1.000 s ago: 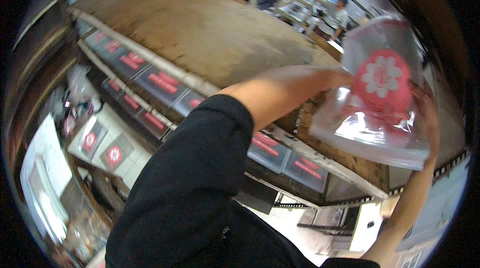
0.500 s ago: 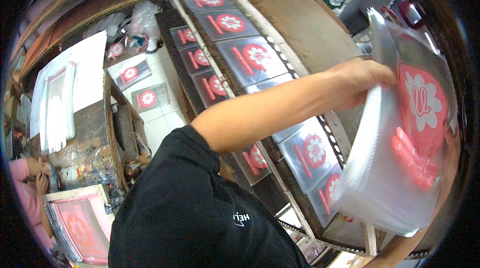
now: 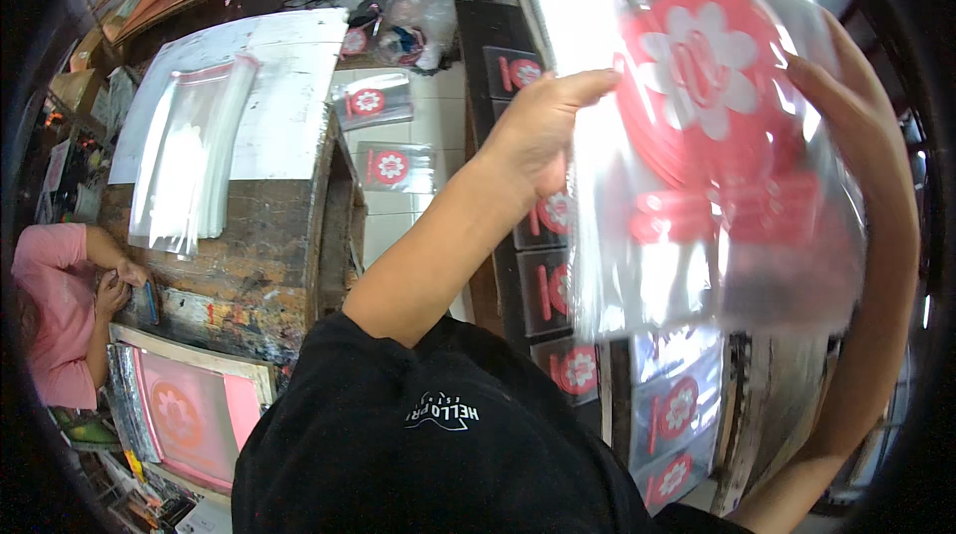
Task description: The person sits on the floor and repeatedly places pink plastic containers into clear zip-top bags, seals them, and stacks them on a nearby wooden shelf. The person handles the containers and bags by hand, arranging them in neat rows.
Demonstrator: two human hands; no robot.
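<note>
A thick stack of clear plastic bags (image 3: 787, 285), printed with a red circle, a white flower and red bars below, is held up between my hands. My left hand (image 3: 543, 131) is closed on the left edge of the stack, its thumb over the front. My right hand (image 3: 846, 91) grips the right edge, thumb on the printed face and the other fingers hidden. Behind the stack, printed bags (image 3: 682, 404) of the same design lie side by side on the rack; the stack covers part of them.
A stained workbench (image 3: 264, 220) at left carries white sheets (image 3: 289, 46), blank clear bags (image 3: 189, 160) and a framed printing screen (image 3: 184, 409). A person in pink (image 3: 60, 305) holds a phone (image 3: 151, 302) beside it. Two printed bags (image 3: 388, 167) lie on the floor tiles.
The stack has come from the right toward the middle, its printed face turned to me. My left hand moved left with it, and my right hand now shows at its right edge.
</note>
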